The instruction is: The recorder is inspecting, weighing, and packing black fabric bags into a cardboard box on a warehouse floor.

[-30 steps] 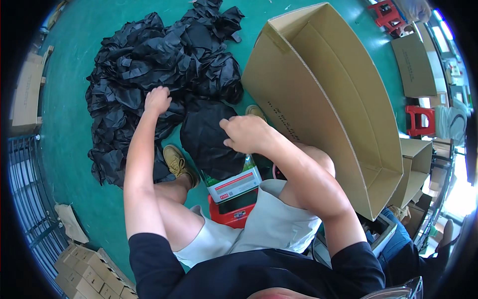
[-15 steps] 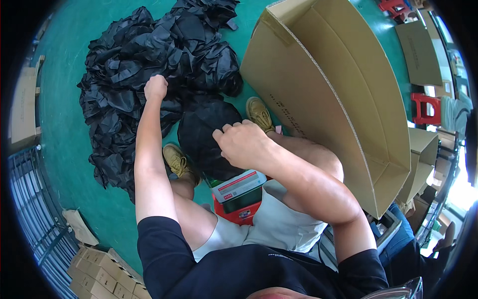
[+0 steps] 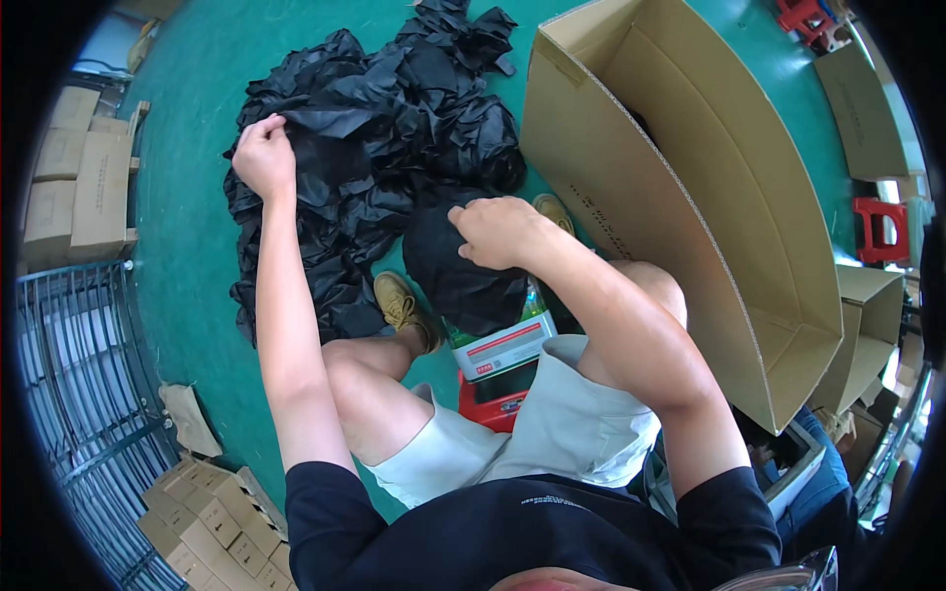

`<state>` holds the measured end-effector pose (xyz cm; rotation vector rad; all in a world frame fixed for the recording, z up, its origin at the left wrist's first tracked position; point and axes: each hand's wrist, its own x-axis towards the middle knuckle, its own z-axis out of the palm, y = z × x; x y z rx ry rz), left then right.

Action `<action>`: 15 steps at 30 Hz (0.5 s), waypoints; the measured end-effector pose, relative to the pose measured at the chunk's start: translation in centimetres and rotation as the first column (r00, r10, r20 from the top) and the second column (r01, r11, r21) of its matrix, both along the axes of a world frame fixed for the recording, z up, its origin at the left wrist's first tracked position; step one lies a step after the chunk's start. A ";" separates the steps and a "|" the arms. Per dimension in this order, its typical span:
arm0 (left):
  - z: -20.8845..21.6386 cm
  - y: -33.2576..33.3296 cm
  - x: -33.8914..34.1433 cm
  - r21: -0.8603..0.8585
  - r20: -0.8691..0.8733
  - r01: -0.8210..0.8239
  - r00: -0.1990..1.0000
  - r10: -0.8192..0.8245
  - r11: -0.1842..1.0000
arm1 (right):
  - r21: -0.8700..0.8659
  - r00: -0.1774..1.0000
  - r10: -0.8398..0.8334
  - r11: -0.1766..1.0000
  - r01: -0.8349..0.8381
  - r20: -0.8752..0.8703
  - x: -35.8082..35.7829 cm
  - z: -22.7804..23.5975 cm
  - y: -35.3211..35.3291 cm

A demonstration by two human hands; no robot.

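Green floor (image 3: pixel 187 295) under the work. Left hand (image 3: pixel 264 163): fingers closed, pinching an edge of black sheeting (image 3: pixel 340 120) at the left of a crumpled black heap (image 3: pixel 448 118). Right hand (image 3: pixel 501 232): fingers curled over a rounded black bundle (image 3: pixel 453 271); can't tell if gripping. Bundle sits on a white-and-green container (image 3: pixel 505 347), heap on floor just beyond. Tall open carton (image 3: pixel 601 148) stands to the right, stacked cartons (image 3: pixel 212 522) lower left.

Carton (image 3: pixel 680 225) blocks right; black heap (image 3: pixel 409 113) ahead.
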<state>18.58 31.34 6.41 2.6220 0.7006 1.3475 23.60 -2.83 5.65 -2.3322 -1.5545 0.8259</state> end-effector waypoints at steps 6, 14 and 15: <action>6.0 -7.0 -6.0 -0.030 0.299 0.166 0.943 -0.149 0.986 | 0.327 0.993 -0.108 0.938 0.118 -0.047 -0.1 1.2 1.1; 4.3 -12.7 -10.1 -0.552 0.649 0.654 0.726 -0.226 0.517 | 0.619 0.865 -0.317 0.606 0.500 -0.389 -0.1 2.6 4.1; 4.2 -12.5 -10.3 -0.558 0.653 0.652 0.727 -0.214 0.513 | 0.617 0.835 -0.318 0.565 0.547 -0.450 0.0 3.1 4.2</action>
